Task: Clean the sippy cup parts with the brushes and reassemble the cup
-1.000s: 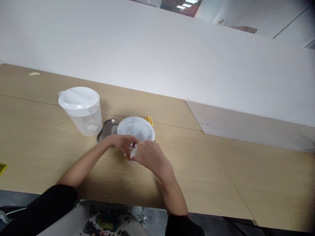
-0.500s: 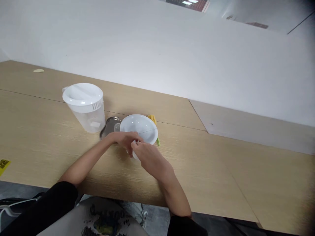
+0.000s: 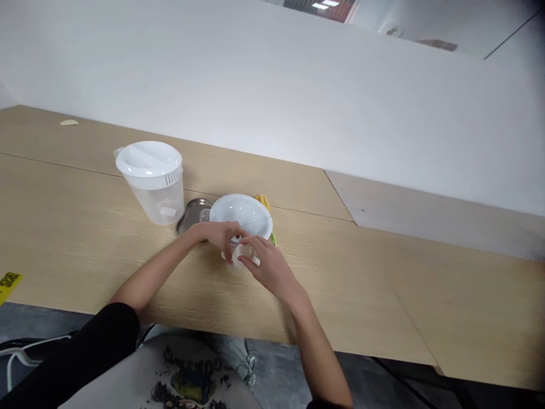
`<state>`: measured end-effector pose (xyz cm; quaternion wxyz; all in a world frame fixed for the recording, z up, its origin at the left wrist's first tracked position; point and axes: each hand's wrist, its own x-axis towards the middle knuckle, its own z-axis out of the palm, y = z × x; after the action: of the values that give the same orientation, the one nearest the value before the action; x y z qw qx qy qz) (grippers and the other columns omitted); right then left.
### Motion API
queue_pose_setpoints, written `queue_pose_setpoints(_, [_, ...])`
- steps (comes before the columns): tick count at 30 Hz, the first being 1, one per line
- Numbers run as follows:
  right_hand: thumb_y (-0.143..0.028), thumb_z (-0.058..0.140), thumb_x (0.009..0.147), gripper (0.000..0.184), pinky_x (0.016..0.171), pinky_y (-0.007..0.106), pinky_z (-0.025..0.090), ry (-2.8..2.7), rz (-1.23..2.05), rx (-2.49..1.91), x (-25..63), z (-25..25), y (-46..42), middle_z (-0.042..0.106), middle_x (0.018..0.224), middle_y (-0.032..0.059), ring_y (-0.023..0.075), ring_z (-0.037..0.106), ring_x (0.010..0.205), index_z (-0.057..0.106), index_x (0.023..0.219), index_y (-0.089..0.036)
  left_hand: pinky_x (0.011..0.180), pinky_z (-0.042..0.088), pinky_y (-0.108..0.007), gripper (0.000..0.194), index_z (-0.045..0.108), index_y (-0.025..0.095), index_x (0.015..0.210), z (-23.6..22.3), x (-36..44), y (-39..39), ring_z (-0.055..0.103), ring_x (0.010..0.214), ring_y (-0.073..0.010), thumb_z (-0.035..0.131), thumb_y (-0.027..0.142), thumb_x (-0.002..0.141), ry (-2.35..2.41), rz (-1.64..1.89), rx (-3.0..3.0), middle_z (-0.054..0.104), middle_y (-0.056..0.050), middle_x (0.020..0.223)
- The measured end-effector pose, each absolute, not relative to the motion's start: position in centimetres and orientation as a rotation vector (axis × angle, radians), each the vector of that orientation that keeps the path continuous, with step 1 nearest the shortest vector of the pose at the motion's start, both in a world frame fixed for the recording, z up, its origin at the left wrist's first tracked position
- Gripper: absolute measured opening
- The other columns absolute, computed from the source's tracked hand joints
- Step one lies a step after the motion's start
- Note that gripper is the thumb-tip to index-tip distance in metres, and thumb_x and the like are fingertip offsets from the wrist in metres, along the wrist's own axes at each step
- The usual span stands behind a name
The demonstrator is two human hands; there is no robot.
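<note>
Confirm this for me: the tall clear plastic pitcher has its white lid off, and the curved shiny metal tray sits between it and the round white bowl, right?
Not quite: the head view shows the white lid on the pitcher. The metal tray does sit between it and the bowl.

We could not see the metal tray (image 3: 191,216) whole, left of the white bowl (image 3: 244,209), nor the yellow item (image 3: 263,200) behind it. Before the bowl, our left hand (image 3: 221,234) and right hand (image 3: 270,266) partly hid a blurred clear container (image 3: 239,258).
</note>
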<state>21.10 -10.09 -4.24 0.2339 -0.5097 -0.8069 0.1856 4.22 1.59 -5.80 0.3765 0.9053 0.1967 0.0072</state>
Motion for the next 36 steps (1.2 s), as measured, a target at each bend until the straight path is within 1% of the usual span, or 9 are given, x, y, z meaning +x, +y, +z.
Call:
queue_pose_setpoints(6, [-0.013, 0.051, 0.081, 0.035, 0.096, 0.036, 0.044, -2.136, 0.748, -1.225, 22.4, -3.9, -9.7, 0.061, 0.122, 0.0049, 0.0171, 0.056, 0.114, 0.051, 0.115, -0.022, 0.075, 0.037, -0.023, 0.038, 0.064, 0.011, 0.095, -5.3, 4.3, 1.4, 0.051, 0.087, -0.0186, 0.074, 0.028, 0.062, 0.537, 0.016, 2.284, 0.053, 0.002, 0.078])
queue_pose_setpoints(9, [-0.018, 0.054, 0.081, 0.034, 0.097, 0.035, 0.044, -2.019, 0.827, -1.159, 22.6, -5.0, -9.6, 0.062, 0.121, 0.0057, 0.0166, 0.057, 0.114, 0.051, 0.114, -0.022, 0.074, 0.038, -0.024, 0.048, 0.064, 0.014, 0.102, -5.2, 4.4, 1.3, 0.052, 0.087, -0.0201, 0.076, 0.029, 0.058, 0.626, -0.063, 2.311, 0.054, 0.000, 0.084])
queue_pose_setpoints(12, [-0.027, 0.062, 0.079, 0.042, 0.091, 0.038, 0.048, -1.762, 0.637, -1.292, 21.5, -7.2, -10.6, 0.066, 0.111, 0.0077, 0.0201, 0.062, 0.105, 0.049, 0.118, -0.020, 0.078, 0.038, -0.026, 0.061, 0.061, 0.020, 0.116, -5.3, 4.3, 1.1, 0.051, 0.093, -0.0218, 0.077, 0.030, 0.057, 0.629, -0.064, 2.355, 0.054, -0.003, 0.096])
queue_pose_setpoints(17, [-0.032, 0.053, 0.088, 0.037, 0.084, 0.039, 0.051, -1.524, 0.269, -1.456, 18.8, -10.0, -14.5, 0.062, 0.117, 0.0128, 0.0213, 0.061, 0.100, 0.048, 0.122, -0.020, 0.092, 0.033, -0.033, 0.052, 0.062, 0.020, 0.116, -5.7, 3.9, 0.3, 0.048, 0.101, -0.0239, 0.074, 0.031, 0.067, 0.540, 0.023, 2.364, 0.061, -0.004, 0.098])
queue_pose_setpoints(21, [-0.030, 0.052, 0.088, 0.033, 0.079, 0.039, 0.053, -1.395, 0.210, -1.489, 18.5, -9.7, -15.8, 0.064, 0.107, 0.0109, 0.0195, 0.062, 0.089, 0.048, 0.119, -0.019, 0.095, 0.031, -0.034, 0.052, 0.062, 0.019, 0.115, -6.5, 3.7, 0.0, 0.047, 0.103, -0.0234, 0.076, 0.033, 0.067, 0.510, 0.088, 2.316, 0.064, -0.003, 0.102])
queue_pose_setpoints(26, [-0.031, 0.051, 0.087, 0.047, 0.094, 0.046, 0.049, -1.516, 0.312, -1.454, 19.0, -9.3, -14.5, 0.055, 0.128, 0.0146, 0.0247, 0.055, 0.118, 0.038, 0.131, -0.021, 0.096, 0.033, -0.034, 0.056, 0.063, 0.019, 0.114, -7.3, 3.5, 0.0, 0.048, 0.106, -0.0253, 0.079, 0.037, 0.064, 0.521, 0.157, 2.299, 0.062, -0.004, 0.099])
queue_pose_setpoints(30, [-0.032, 0.057, 0.085, 0.052, 0.089, 0.044, 0.050, -1.454, 0.300, -1.476, 18.3, -10.3, -13.8, 0.062, 0.115, 0.0116, 0.0233, 0.061, 0.104, 0.038, 0.131, -0.022, 0.096, 0.034, -0.035, 0.059, 0.063, 0.018, 0.113, -7.5, 3.6, 0.0, 0.049, 0.106, -0.0255, 0.082, 0.036, 0.060, 0.528, 0.137, 2.293, 0.061, -0.005, 0.099])
queue_pose_setpoints(33, [-0.037, 0.063, 0.080, 0.053, 0.083, 0.045, 0.050, -1.390, 0.176, -1.561, 17.7, -11.0, -13.7, 0.062, 0.104, 0.0104, 0.0235, 0.060, 0.093, 0.044, 0.127, -0.019, 0.097, 0.033, -0.036, 0.057, 0.063, 0.018, 0.115, -7.5, 3.6, -0.1, 0.049, 0.105, -0.0240, 0.080, 0.036, 0.064, 0.484, 0.145, 2.286, 0.062, -0.005, 0.099])
queue_pose_setpoints(36, [-0.038, 0.061, 0.081, 0.053, 0.085, 0.046, 0.048, -1.425, 0.188, -1.572, 17.7, -11.2, -13.5, 0.061, 0.108, 0.0119, 0.0253, 0.058, 0.099, 0.045, 0.127, -0.018, 0.095, 0.033, -0.036, 0.050, 0.063, 0.017, 0.113, -7.4, 3.7, -0.3, 0.049, 0.103, -0.0235, 0.076, 0.037, 0.069, 0.472, 0.151, 2.301, 0.063, -0.004, 0.094])
